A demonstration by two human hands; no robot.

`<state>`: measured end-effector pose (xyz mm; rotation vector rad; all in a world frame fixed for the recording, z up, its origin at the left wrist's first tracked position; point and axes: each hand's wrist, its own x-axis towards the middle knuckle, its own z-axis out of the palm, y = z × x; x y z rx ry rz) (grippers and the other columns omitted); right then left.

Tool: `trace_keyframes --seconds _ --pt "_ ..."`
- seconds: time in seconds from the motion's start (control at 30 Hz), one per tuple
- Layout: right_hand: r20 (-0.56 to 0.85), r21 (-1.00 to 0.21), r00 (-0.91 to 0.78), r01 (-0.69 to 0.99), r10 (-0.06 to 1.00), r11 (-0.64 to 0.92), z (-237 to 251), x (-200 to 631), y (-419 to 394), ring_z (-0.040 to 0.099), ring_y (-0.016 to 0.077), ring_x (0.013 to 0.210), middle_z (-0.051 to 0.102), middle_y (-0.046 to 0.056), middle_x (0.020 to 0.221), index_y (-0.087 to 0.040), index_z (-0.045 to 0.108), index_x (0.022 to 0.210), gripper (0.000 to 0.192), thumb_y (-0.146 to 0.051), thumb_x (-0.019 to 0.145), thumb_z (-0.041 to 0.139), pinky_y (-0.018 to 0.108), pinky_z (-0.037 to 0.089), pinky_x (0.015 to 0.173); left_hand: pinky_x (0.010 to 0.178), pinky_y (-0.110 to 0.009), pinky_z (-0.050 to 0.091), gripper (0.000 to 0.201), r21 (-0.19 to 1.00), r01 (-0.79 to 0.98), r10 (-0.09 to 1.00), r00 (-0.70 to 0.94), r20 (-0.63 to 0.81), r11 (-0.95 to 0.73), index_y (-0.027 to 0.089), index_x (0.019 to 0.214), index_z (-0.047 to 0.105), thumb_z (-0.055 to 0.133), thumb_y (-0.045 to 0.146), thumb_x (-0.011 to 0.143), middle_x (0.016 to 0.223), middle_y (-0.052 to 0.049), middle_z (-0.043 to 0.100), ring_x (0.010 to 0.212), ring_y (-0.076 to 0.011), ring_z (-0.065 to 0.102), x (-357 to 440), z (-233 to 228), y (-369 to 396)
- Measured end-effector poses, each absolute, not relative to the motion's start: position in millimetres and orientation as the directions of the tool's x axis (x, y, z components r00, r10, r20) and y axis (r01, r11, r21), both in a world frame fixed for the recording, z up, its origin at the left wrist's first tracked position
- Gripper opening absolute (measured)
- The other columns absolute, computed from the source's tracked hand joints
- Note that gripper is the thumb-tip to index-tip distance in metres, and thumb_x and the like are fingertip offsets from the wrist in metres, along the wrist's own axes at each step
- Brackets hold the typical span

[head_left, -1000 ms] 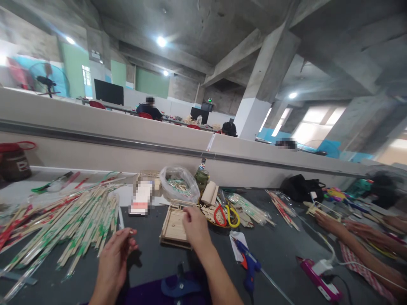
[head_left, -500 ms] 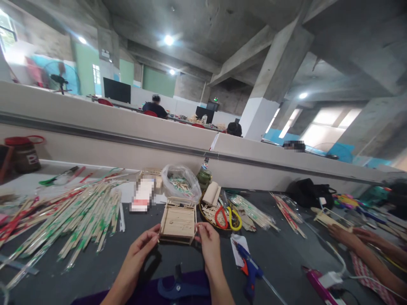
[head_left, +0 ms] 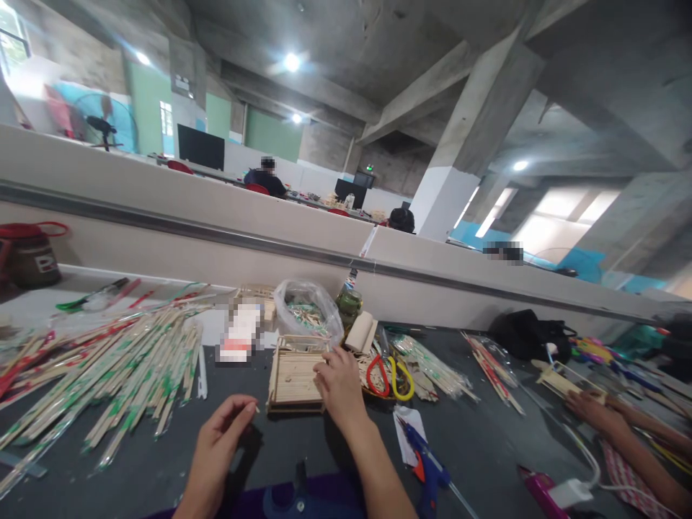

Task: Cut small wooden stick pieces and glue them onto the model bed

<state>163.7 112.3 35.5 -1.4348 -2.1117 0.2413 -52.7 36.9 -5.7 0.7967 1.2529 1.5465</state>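
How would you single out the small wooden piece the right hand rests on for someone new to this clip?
On the dark table, just ahead of the wearer, the right hand rests on a flat tray built of pale sticks. Unlike the loose wrapped chopsticks at left, it is an assembled rectangle with raised edges.

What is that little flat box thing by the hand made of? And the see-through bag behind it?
The little tray looks like pale, unpainted wood: thin sticks laid side by side, with a matte grain. The right hand rests on its edge. The bag looks like thin clear plastic: crinkled, shiny, its contents showing through.
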Motion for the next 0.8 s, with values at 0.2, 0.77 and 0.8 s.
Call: trace_keyframes --seconds 0.2,0.77,0.8 --pt "0.25 -0.26 -0.421 0.838 0.872 0.479 36.8 149.2 131.2 0.042 0.0326 0.136 0.07 0.011 0.118 -0.019 0.075 0.078 0.02 -0.012 0.088 0.059 0.065 -0.001 0.115 0.056 -0.019 0.046 0.042 0.906 -0.416 0.95 -0.246 -0.193 0.076 0.019 0.081 0.076 0.09 0.049 0.056 0.064 0.002 0.069 0.059 -0.0127 0.058 -47.3 -4.8 34.5" --pt "0.318 -0.437 -0.272 0.808 0.908 0.395 -14.6 185.9 -15.1 0.071 0.0206 0.095 0.072 0.005 0.108 -0.024 0.069 0.111 0.038 -0.009 0.077 0.059 0.025 0.054 0.084 0.056 -0.023 0.056 0.038 0.788 -0.594 0.93 -0.175 -0.323 0.162 0.016 0.078 0.078 0.095 0.033 0.049 0.07 -0.004 0.079 0.06 -0.0154 0.069 -34.9 -6.3 29.9" --pt "0.337 -0.466 -0.227 0.803 0.914 0.372 -26.3 185.9 -22.9 0.071 0.0204 0.093 0.073 0.004 0.104 -0.025 0.07 0.108 0.039 -0.008 0.076 0.058 0.025 0.053 0.084 0.057 -0.023 0.056 0.037 0.79 -0.591 0.931 -0.172 -0.321 0.163 0.016 0.078 0.078 0.095 0.032 0.05 0.07 -0.004 0.078 0.06 -0.0151 0.068 -34.6 -5.6 29.1"
